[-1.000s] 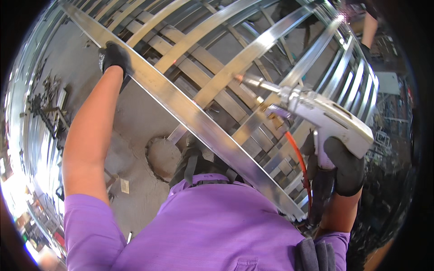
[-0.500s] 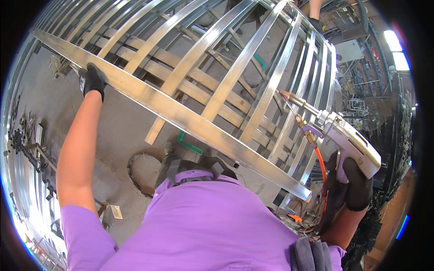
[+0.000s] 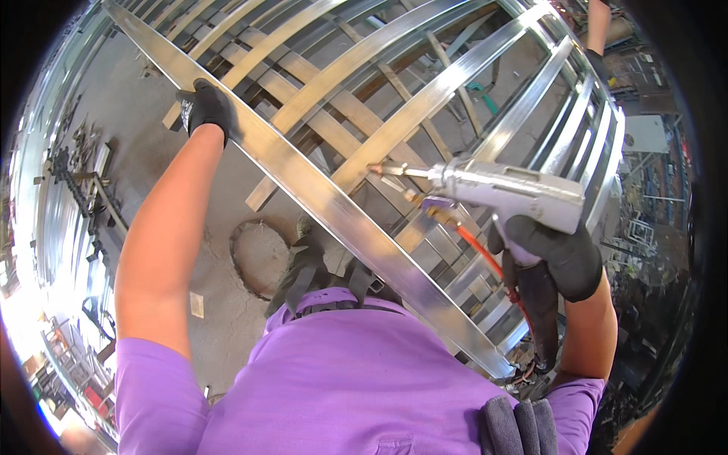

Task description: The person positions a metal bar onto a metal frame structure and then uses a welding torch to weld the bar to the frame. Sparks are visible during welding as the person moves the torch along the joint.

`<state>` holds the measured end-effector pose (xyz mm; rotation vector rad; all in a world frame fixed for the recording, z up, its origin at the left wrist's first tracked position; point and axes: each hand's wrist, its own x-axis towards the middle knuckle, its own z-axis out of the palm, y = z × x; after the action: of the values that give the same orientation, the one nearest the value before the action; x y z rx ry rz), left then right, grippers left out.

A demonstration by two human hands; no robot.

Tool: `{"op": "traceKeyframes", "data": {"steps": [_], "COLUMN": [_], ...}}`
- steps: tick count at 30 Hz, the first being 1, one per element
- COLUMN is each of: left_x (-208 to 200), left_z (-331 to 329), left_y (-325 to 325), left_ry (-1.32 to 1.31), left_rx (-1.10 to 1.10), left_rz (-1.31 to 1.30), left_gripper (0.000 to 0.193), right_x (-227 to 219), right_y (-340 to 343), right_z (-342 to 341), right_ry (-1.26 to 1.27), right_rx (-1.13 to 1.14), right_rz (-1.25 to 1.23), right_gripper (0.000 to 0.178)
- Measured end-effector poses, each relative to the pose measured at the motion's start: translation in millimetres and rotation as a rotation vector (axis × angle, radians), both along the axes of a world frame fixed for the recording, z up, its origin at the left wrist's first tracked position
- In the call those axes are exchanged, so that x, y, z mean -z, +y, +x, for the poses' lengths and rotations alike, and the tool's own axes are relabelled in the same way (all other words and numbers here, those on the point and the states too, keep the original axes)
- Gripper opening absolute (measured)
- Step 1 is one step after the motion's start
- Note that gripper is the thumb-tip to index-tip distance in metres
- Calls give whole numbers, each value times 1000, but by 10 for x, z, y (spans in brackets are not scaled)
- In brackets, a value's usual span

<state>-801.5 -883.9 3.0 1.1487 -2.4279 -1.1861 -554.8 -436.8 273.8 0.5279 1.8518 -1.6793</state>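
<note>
My left hand point(image 3: 207, 112), in a black glove, grips the long metal rail point(image 3: 322, 199) that runs slantwise along the near side of a frame of shiny crossbars point(image 3: 436, 102). Its fingers curl over the rail's edge. In my right hand point(image 3: 565, 256), also gloved in black, is a silver welding gun point(image 3: 509, 189), held by its handle. The gun's copper tip points left, over a crossbar close to its joint with the rail; whether it touches cannot be told. A thin brass-fitted feeder sits below the nozzle, with an orange hose point(image 3: 481, 249) running down from it.
Another person's arm point(image 3: 598, 29) reaches in at the frame's far right corner. Wooden-looking slats point(image 3: 334, 140) lie beneath the frame. A round lid point(image 3: 260, 258) is set in the floor near my feet. Metal scrap point(image 3: 80, 163) lies at left; cluttered equipment stands at right.
The welding gun has swung left and slightly toward the rail, from the right-hand crossbars to one nearer the middle. The view has turned, shifting the frame; my left hand still grips the rail.
</note>
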Motion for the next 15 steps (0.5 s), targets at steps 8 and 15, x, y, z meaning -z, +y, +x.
{"op": "traceKeyframes", "data": {"steps": [8, 15], "left_x": [-341, -264], "left_z": [147, 97], "left_y": [328, 241], "left_ry": [-70, -102], "left_rx": [-21, 3], "left_rz": [-62, -108], "left_gripper": [58, 57], "right_x": [452, 579], "right_y": [-69, -72], "right_z": [-298, -366], "right_ry": [-122, -102], "right_rx": [-174, -166], "right_rz": [-116, -151], "right_gripper": [53, 50]}}
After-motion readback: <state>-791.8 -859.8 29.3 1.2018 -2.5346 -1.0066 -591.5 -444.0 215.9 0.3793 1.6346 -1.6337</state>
